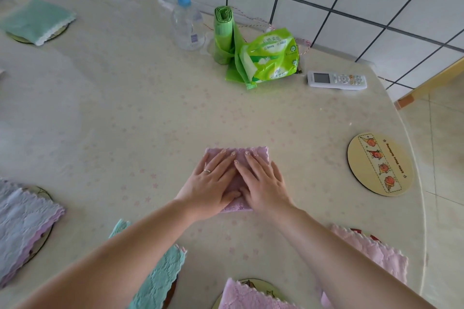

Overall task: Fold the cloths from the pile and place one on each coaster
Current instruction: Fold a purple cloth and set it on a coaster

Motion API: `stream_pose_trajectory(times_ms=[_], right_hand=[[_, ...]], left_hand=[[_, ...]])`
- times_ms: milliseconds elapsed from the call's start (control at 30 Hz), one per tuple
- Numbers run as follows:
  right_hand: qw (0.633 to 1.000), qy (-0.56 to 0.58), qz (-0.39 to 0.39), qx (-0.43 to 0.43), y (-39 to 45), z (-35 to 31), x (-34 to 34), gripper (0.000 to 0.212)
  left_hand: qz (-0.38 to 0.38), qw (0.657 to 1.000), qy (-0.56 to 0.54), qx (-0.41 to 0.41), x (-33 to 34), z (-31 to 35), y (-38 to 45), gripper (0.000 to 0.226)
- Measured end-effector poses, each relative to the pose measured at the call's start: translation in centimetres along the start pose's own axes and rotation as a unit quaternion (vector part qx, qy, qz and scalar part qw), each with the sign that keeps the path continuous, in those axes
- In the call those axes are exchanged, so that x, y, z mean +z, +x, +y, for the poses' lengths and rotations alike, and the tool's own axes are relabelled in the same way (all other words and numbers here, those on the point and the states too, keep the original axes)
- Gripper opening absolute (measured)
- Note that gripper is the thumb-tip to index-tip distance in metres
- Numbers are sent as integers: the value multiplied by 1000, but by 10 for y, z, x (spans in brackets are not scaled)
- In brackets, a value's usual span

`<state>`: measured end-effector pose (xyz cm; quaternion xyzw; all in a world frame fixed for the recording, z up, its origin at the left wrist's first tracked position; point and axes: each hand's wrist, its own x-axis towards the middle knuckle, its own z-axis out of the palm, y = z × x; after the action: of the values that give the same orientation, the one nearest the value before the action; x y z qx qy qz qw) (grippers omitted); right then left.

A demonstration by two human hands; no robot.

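A folded purple cloth [253, 152] lies flat on the table in front of me. My left hand [212, 182] and my right hand [263, 183] both press on it, palms down and fingers spread, side by side. A bare round coaster [380, 163] with fruit drawings sits to the right. Folded cloths rest on other coasters: a green one [37, 21] far left, a grey-purple one [22, 228] at near left, a teal one [160, 276] under my left arm, a pink one [247, 296] at the bottom, and a pink one [376, 251] near right.
At the back of the table [125, 108] stand a clear pump bottle [187, 25], a green bag roll [223, 32], a green tissue pack [272, 57] and a white remote [336, 80]. A tiled wall runs behind. The table's edge curves down the right side.
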<state>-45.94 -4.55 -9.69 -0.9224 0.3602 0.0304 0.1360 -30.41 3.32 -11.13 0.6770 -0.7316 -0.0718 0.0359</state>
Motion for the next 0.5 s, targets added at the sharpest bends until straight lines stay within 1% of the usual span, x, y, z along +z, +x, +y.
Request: stream_pose_trajectory(times_ms=[67,167,233,300,367,433,500], right_hand=[[999,-25,-20,22,-5,5,5,58],[998,-44,-34,40,-14,17,7,62],[998,-28,-43,48,-19,23,6,68],[997,-3,-41,66,-22,27,2,69],[994,28,-44,95,-27,29,-5,66],[989,91,-5,115,-35,28,-13,59],[976,161,17,145,-42,25,-14,51]], left_hand=[[-17,1000,15,5,2,-6,-1,65],[-48,998,28,-16,3,-13,-5,69],[-64,997,27,-32,2,-14,-5,72],[-63,997,19,-52,-1,-12,-6,75],[-58,993,-20,-103,-3,-9,-9,80],[-18,985,-56,-162,-6,-5,-22,78],[46,978,-74,-189,-6,-3,-39,70]])
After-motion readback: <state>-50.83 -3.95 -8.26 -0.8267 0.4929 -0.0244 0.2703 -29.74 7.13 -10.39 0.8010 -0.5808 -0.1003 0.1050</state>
